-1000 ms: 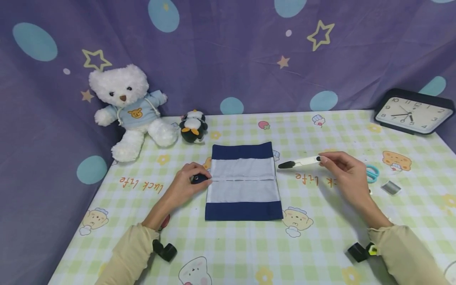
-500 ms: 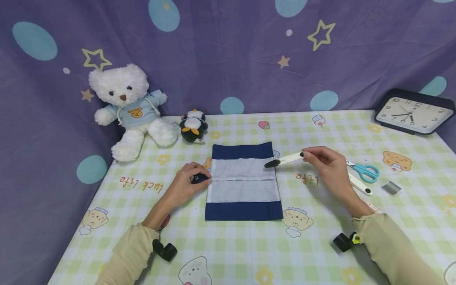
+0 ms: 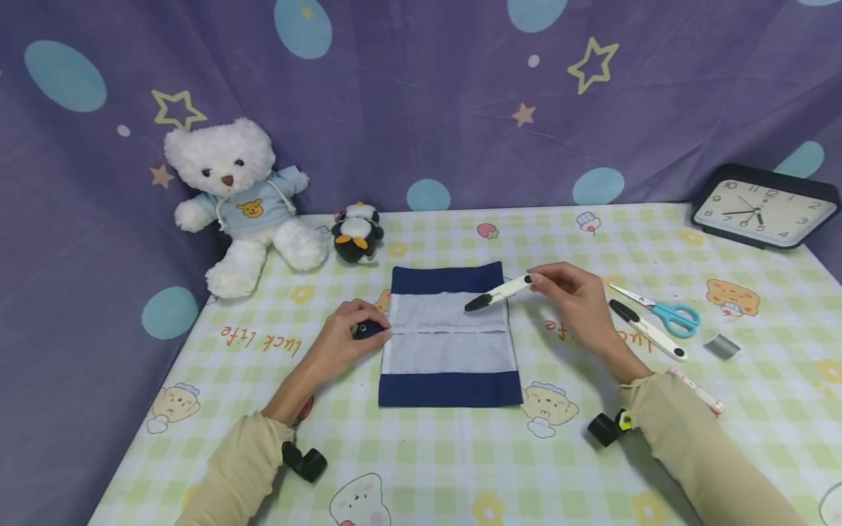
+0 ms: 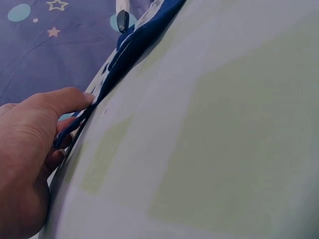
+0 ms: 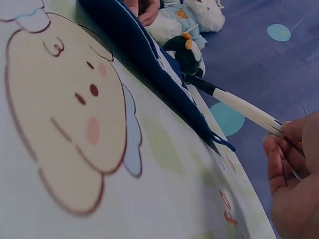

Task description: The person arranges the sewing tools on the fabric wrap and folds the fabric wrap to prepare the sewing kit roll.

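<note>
A navy cloth pouch (image 3: 451,351) with pale lining and a slit across its middle lies flat on the table. At its left edge my left hand (image 3: 343,332) pinches a small navy tab (image 3: 368,329) with a round snap; the left wrist view shows thumb and fingers (image 4: 75,99) on the cloth edge. My right hand (image 3: 582,303) holds a slim white tool (image 3: 506,288) with a black tip by its rear end. That tip is over the pouch's upper lining, to the left; whether it touches the cloth I cannot tell. In the right wrist view the same tool (image 5: 249,110) slants above the pouch.
Right of the pouch lie blue-handled scissors (image 3: 677,319), a similar black-and-white tool (image 3: 647,330), a small grey piece (image 3: 723,347) and a pinkish stick (image 3: 700,393). Behind stand a white teddy bear (image 3: 246,193), a penguin toy (image 3: 357,234) and a clock (image 3: 763,206).
My right hand has moved left with the white tool, bringing its black tip from beside the pouch to over it. The scissors and second tool have come into sight. The left hand stays put.
</note>
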Tool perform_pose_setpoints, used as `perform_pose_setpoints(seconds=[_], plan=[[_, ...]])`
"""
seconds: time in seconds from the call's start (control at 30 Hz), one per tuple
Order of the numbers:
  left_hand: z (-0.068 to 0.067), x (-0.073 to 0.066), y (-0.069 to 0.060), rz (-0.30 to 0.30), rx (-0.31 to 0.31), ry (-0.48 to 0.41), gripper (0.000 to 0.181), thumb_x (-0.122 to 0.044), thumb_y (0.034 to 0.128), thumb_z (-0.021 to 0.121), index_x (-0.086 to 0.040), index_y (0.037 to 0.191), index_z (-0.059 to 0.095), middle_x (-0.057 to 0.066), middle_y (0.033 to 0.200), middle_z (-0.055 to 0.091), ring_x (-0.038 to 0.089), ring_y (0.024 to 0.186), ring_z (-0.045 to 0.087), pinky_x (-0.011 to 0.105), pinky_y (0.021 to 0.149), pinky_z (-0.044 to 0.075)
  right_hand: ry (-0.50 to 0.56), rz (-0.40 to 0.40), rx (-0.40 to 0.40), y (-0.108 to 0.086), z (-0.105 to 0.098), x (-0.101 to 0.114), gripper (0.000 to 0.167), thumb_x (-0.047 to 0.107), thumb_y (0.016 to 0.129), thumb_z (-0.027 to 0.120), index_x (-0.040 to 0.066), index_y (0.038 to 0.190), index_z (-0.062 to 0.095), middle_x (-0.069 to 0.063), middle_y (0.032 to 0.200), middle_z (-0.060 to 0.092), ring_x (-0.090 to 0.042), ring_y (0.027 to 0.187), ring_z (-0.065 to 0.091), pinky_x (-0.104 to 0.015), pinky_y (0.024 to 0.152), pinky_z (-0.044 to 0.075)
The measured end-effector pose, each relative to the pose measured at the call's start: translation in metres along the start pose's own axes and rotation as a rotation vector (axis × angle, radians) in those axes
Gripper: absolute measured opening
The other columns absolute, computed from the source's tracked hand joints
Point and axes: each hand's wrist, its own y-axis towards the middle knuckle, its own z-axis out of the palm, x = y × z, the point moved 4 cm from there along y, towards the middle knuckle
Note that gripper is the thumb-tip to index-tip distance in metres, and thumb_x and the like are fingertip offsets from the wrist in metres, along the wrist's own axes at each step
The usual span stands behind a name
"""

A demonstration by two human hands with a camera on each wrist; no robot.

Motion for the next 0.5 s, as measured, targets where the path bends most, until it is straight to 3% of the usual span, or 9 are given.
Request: perform_pose_setpoints(seconds=[0.3,0.5], plan=[[0.0,0.0,0.0,0.006,-0.002,0.001,0.007,-0.019,0.0942,0.08,-0.018,0.101,0.077,-0.003,0.111,0.065,0.024,0.109,0.055,0.046,0.091,0.047,0.038,0.02,0.031,0.007,0.016,0.002,0.017,0.005,0.1,0.069,-0.008,0.11,0.074,-0.024,0.106,0.072,-0.016,0.086,0.072,-0.026,0.079,0.056],[0.0,0.0,0.0,0.001,0.001,-0.002,0.007,-0.019,0.0942,0.079,-0.018,0.101,0.077,-0.003,0.111,0.065,0.024,0.109,0.055,0.045,0.089,0.047,0.026,0.031,0.054,0.011,0.025,-0.001,0.017,0.006,0.1,0.069,-0.007,0.11,0.075,-0.024,0.102,0.073,-0.021,0.084,0.071,-0.027,0.078,0.056]])
